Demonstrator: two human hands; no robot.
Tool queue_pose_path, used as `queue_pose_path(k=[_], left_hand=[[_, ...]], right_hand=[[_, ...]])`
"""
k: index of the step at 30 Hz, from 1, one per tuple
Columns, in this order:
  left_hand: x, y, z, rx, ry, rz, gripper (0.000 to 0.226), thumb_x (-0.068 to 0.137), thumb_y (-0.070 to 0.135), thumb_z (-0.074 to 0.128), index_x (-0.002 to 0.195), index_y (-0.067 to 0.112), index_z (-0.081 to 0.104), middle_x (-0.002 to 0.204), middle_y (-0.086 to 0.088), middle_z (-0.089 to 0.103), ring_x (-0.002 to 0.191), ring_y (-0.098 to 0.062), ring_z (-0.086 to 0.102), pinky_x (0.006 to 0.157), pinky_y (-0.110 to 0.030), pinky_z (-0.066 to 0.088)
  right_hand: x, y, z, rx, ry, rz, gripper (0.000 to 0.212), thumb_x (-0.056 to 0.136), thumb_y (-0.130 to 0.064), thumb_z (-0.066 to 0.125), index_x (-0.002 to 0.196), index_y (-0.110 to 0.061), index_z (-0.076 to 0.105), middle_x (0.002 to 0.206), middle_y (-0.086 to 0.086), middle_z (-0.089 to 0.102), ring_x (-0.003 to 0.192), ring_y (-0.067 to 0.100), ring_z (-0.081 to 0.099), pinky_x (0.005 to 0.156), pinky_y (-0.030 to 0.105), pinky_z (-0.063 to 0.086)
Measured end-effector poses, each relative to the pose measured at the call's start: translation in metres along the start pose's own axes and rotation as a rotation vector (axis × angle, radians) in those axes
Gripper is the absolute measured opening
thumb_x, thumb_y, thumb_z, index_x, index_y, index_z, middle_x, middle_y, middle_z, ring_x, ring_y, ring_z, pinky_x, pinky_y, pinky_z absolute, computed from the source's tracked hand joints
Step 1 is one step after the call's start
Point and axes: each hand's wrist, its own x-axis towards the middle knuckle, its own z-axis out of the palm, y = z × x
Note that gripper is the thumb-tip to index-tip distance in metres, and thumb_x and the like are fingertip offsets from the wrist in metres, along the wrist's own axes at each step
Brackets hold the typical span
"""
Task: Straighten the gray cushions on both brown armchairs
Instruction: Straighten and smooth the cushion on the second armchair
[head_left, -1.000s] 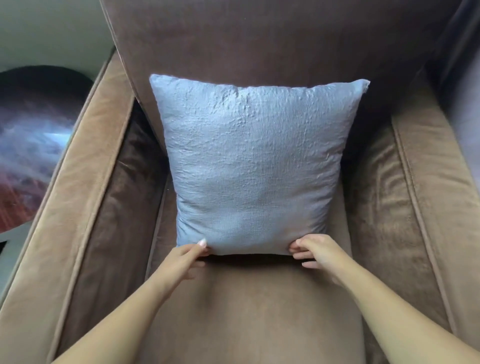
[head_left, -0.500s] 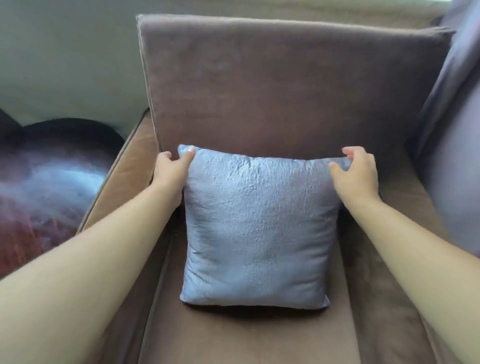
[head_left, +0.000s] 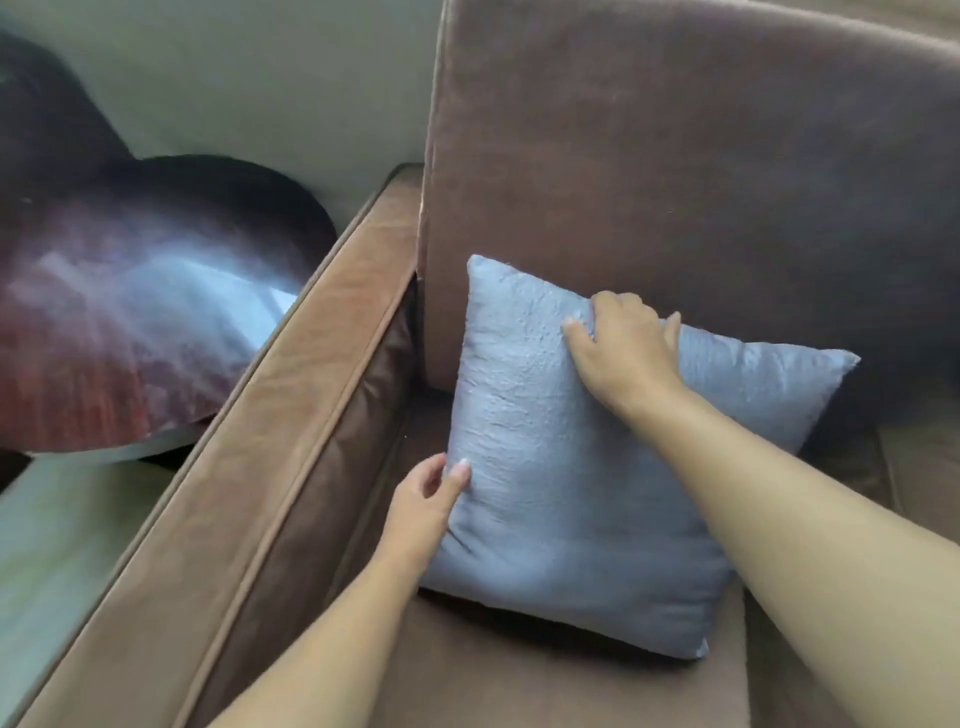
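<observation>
A square gray cushion (head_left: 566, 499) stands on the seat of a brown armchair (head_left: 675, 171), leaning against its backrest. My right hand (head_left: 623, 353) lies over the cushion's top edge, palm down, fingers curled on the fabric. My left hand (head_left: 426, 499) is at the cushion's left edge, about halfway down, with the thumb pressing the side and the fingers behind it. The view is tilted, so the cushion looks rotated. Only one armchair is in view.
The chair's left armrest (head_left: 291, 405) runs diagonally at the left. Beyond it stands a dark glossy round table (head_left: 130, 312) against a pale wall. A light floor (head_left: 57, 525) shows at the lower left.
Both hands left the cushion's top corners. My right hand moved to the middle of the top edge and my left hand dropped to the left side. The view swung left and tilted.
</observation>
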Motion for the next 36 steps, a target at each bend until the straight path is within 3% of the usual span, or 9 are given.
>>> queue_pose_path(k=[2,5,9,14,20,26,30,33,36], left_hand=[[-0.010,-0.033,-0.011,0.005,0.008,-0.068,0.020,0.091,0.030,0.070,0.109,0.024,0.069,0.106,0.010,0.074,0.103,0.000,0.067,0.090,-0.017,0.051],[-0.017,-0.066,-0.030,0.076,-0.055,-0.162,0.035,0.095,0.025,0.065,0.127,0.011,0.064,0.122,-0.002,0.071,0.117,-0.016,0.064,0.108,-0.038,0.046],[-0.007,-0.090,-0.046,0.270,-0.156,-0.148,0.031,0.095,0.012,0.061,0.125,0.009,0.065,0.120,-0.003,0.070,0.115,-0.021,0.064,0.106,-0.039,0.046],[-0.002,-0.100,-0.041,0.474,-0.062,-0.147,0.002,0.088,0.009,0.063,0.087,0.007,0.064,0.087,-0.002,0.063,0.081,-0.019,0.057,0.068,-0.025,0.041],[0.000,-0.099,-0.049,0.470,-0.017,-0.085,0.024,0.090,0.012,0.064,0.071,0.007,0.049,0.066,0.003,0.050,0.062,-0.011,0.041,0.055,-0.021,0.031],[-0.001,-0.108,-0.057,0.407,-0.029,-0.152,0.030,0.088,0.015,0.069,0.067,0.010,0.049,0.063,0.002,0.048,0.061,-0.013,0.039,0.055,-0.024,0.030],[-0.007,-0.117,-0.056,0.375,0.063,-0.284,0.022,0.086,0.017,0.073,0.072,0.008,0.059,0.067,0.002,0.058,0.069,-0.023,0.053,0.064,-0.033,0.038],[-0.017,-0.099,-0.048,0.365,0.122,-0.332,0.016,0.087,0.019,0.071,0.097,0.010,0.063,0.088,-0.001,0.066,0.089,-0.024,0.064,0.074,-0.032,0.042],[-0.023,-0.046,-0.030,0.359,0.136,-0.070,0.013,0.087,0.017,0.070,0.099,0.018,0.064,0.097,0.001,0.069,0.092,-0.015,0.066,0.078,-0.024,0.045]], right_hand=[[0.008,-0.038,0.007,0.037,-0.037,-0.087,0.046,0.096,-0.043,0.045,0.123,-0.007,0.053,0.132,0.016,0.053,0.127,0.037,0.047,0.115,0.058,0.024],[0.027,-0.080,0.012,0.058,-0.046,-0.210,0.048,0.095,-0.045,0.050,0.128,-0.010,0.052,0.130,0.014,0.056,0.121,0.039,0.052,0.105,0.052,0.039],[0.053,-0.103,0.018,0.063,-0.059,-0.236,0.029,0.093,-0.036,0.057,0.104,-0.009,0.063,0.113,0.012,0.067,0.108,0.036,0.059,0.089,0.040,0.048],[0.059,-0.097,0.022,0.211,0.052,-0.119,0.014,0.088,-0.027,0.057,0.089,-0.014,0.064,0.102,0.004,0.067,0.094,0.025,0.060,0.076,0.029,0.041],[0.068,-0.093,0.014,0.321,0.120,-0.065,0.010,0.086,-0.026,0.061,0.080,-0.018,0.057,0.077,-0.010,0.053,0.081,0.015,0.052,0.054,0.017,0.031],[0.061,-0.091,0.026,0.228,0.113,-0.160,0.016,0.089,-0.032,0.057,0.092,-0.016,0.059,0.099,-0.002,0.061,0.090,0.019,0.053,0.073,0.028,0.034],[0.036,-0.066,0.029,-0.064,0.087,-0.440,0.055,0.091,-0.044,0.056,0.135,-0.013,0.049,0.132,0.008,0.055,0.120,0.031,0.051,0.096,0.041,0.041],[0.001,-0.019,0.027,-0.142,0.091,-0.467,0.082,0.090,-0.053,0.050,0.155,-0.011,0.023,0.160,0.008,0.030,0.148,0.028,0.026,0.121,0.050,0.020],[-0.027,0.035,0.023,-0.133,0.144,-0.372,0.082,0.092,-0.055,0.044,0.156,-0.008,0.021,0.164,0.008,0.023,0.153,0.027,0.015,0.124,0.049,0.008]])
